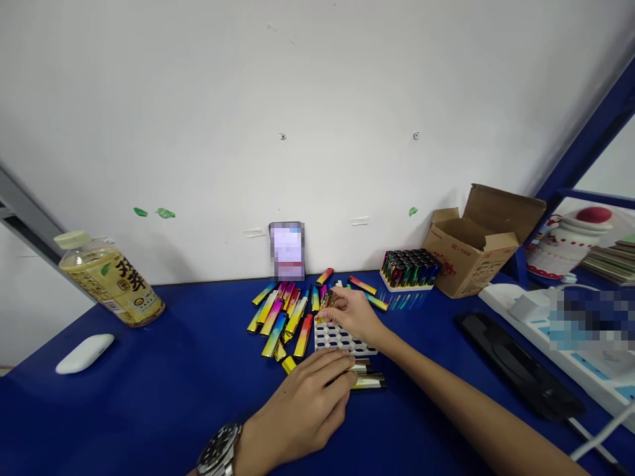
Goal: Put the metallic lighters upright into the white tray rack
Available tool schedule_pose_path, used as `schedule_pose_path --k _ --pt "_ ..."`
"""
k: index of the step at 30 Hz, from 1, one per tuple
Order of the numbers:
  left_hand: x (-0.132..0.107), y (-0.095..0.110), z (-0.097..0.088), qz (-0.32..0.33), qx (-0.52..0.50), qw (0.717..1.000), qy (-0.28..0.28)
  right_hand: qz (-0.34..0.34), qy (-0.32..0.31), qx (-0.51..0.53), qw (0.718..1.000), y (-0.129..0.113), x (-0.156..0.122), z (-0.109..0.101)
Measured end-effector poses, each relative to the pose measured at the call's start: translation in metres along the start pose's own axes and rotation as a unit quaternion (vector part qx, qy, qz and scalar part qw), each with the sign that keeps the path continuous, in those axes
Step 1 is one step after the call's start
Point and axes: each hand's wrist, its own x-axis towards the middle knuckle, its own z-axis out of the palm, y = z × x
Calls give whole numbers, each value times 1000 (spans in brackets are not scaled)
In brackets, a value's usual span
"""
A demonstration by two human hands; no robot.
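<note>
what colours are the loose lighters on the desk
The lighters have yellow, pink and blue gradients, head view.

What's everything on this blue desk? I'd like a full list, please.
Gas lighters: many, rainbow metallic, loose mid-desk.
Perforated tray: one, white, below the right hand.
Lighter display tray: one, white base, full of dark metallic lighters, at the back.
Cardboard box: one, brown, open, back right.
Plastic bottle: one, yellow, far left.
Computer mouse: one, white, front left.
Power strip: one, white, right.
Left hand: one, silver wristwatch, touching gold-and-black lighters.
Right hand: one, fingers on a lighter.
</note>
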Motion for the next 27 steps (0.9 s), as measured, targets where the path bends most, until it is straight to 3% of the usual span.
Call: schedule_pose_path --k 5,10,13,16,19,21,22,27 --pt "0 -1 1 4 -3 1000 -2 -26 70 -124 990 -6 3 5" --pt "0 -1 1 4 1 1000 0 -51 27 -251 966 -10 0 9" --pt "0 -1 0 6 4 1000 5 -51 13 -311 949 -12 -4 2" --pt "0 -1 -1 8 0 1000 4 -46 59 -360 930 -14 -7 -15" --pt "1 0 -1 5 -1 1000 -1 18 130 -475 870 -12 -10 -39" --pt "1 0 -1 0 -1 1000 -1 57 123 -553 822 -8 -13 -52" --pt "1 0 0 -3 -1 1000 0 72 105 -568 813 -5 -14 -57" --pt "0 0 1 -5 -3 1000 2 113 43 -534 837 7 -17 -65"
